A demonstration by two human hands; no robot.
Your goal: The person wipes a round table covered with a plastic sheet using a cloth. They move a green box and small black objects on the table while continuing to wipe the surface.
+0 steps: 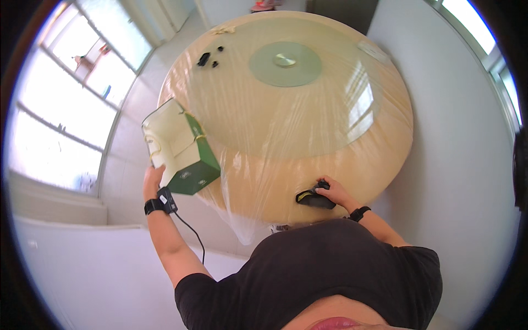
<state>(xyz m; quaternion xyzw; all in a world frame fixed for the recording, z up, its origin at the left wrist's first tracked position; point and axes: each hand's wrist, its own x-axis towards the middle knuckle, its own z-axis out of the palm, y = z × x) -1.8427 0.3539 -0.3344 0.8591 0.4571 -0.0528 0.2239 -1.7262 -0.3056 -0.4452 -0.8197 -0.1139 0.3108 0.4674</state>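
Observation:
At the left edge of the round table, my left hand (pixel 154 176) grips the rim of a green paper gift bag (pixel 192 175). The bag is tilted with its mouth open, showing a pale inside and yellow cord handles. My right hand (pixel 329 190) holds a small black pouch-like item (pixel 315 199) with a yellowish inner edge, at the table's near edge; what it is exactly I cannot tell. Several small black objects (pixel 203 59) lie at the table's far left.
Clear plastic sheeting covers the round table (pixel 255 185) and drapes over its near edge. A glass turntable (pixel 264 74) stands at its middle. A crumpled beige cloth (pixel 223 30) lies at the far left rim and a flat whitish packet (pixel 373 51) at the far right. A wall rises at right.

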